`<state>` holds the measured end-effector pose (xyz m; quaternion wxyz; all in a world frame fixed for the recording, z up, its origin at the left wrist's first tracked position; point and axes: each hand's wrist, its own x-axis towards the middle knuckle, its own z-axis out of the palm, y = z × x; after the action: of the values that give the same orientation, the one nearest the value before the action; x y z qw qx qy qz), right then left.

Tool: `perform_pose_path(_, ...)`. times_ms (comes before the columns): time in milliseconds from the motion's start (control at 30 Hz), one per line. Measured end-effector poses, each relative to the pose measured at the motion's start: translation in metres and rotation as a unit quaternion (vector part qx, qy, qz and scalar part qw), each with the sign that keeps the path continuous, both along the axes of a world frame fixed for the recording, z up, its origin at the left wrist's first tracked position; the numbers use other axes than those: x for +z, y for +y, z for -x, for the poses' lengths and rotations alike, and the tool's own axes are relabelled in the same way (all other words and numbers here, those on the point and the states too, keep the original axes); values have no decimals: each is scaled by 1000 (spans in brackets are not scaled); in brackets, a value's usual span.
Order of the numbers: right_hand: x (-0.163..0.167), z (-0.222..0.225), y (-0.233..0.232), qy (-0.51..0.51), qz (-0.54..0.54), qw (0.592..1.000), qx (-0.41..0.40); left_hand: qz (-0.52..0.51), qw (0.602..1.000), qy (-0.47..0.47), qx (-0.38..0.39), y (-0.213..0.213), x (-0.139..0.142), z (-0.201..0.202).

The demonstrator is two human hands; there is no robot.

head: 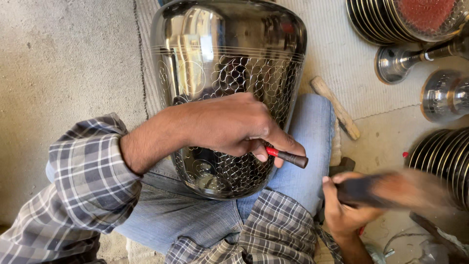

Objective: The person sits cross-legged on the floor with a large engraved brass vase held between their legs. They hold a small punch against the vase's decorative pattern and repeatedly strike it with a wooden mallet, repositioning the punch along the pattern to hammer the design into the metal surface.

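You are sitting low on a rough grey concrete floor (63, 58), and a pale woven mat (337, 54) is lying under the work in front of you. At the right edge of the mat, stacked metal plates (391, 19) with dark rims, two shiny metal stands (405, 61) and another plate stack (442, 156) are waiting. A wooden handle (336, 107) is lying on the mat just beside your knee.

A large polished metal vase (227, 88) is resting on your lap, on your blue jeans (308, 146), with its wide body turned toward you. Its surface is carrying an engraved pattern of small circles and thin lines.

Your left arm, in a checked grey sleeve (88, 186), is coming in from the left and crossing over the front of the vase. Your left hand (229, 124) is lying on the engraved metal with the fingers curled tight, pinching a small chisel (288, 157) with a red band and a dark end that is pointing to the right.

Your right hand (349, 208) is staying lower at the right, well apart from the vase, with the fingers clenched around the handle of a mallet (391, 188). The mallet is looking blurred, so its shape is not clear.
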<state>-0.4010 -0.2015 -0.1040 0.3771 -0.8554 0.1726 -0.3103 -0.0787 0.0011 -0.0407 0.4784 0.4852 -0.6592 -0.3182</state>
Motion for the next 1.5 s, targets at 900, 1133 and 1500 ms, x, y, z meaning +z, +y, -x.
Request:
perform_pose_path(900,175,-191,-17,288,308,859,289,67,800,49,594,41,-40,97)
perform_pose_path(1133,212,-232,3,255,361,790,425,60,712,195,672,35,-26,118)
perform_pose_path(1500,216,-236,-4,355,419,739,390,105,709,210,665,32,-39,109)
